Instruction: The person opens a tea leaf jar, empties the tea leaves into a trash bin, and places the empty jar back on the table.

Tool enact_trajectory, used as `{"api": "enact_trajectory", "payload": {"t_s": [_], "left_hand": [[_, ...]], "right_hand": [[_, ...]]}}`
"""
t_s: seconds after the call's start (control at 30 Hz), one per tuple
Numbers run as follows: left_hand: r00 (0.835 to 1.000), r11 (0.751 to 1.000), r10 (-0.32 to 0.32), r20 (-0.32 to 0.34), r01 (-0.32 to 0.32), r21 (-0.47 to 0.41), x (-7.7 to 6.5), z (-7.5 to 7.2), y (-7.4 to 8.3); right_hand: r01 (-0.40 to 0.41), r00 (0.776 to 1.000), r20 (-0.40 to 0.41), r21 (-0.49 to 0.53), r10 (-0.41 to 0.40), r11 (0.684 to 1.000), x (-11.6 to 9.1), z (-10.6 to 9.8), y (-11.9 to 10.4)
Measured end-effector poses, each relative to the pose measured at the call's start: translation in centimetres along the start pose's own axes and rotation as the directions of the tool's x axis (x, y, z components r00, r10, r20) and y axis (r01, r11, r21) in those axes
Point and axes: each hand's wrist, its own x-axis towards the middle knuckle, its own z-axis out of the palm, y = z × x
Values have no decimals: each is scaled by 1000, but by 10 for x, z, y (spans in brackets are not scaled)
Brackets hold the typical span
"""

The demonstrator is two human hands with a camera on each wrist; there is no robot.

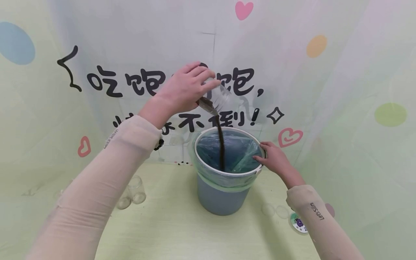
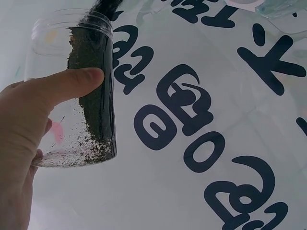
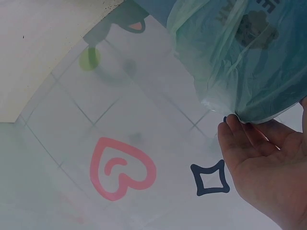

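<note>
My left hand (image 1: 186, 86) grips a clear jar (image 1: 223, 96), fingers wrapped round its body. Tipped mouth-down over a blue-grey bucket (image 1: 221, 202), the jar lets dark, loose granules (image 1: 222, 144) fall in a thin stream. In the left wrist view, the granules lie along one side of the jar (image 2: 48, 110), with specks clinging near its base. A translucent green bag (image 1: 211, 180) lines the bucket and folds out over the white rim. My right hand (image 1: 276, 159) holds the rim's right side, thumb inside and fingers outside over the bag (image 3: 206, 62).
Left of the bucket, clear jars (image 1: 136, 189) stand on the pale table (image 1: 169, 227), partly behind my left sleeve. Clear round lids (image 1: 268, 209) and a green-and-white disc with a purple picture (image 1: 298, 223) lie to the right. A printed sheet (image 1: 182, 39) hangs behind.
</note>
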Motion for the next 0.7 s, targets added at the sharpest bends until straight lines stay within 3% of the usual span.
{"api": "enact_trajectory", "payload": {"t_s": [0.7], "left_hand": [[1000, 1000, 10, 0, -10, -11, 2, 4, 4]], "right_hand": [[-1, 1000, 10, 5, 1, 1000, 2, 0, 3]]}}
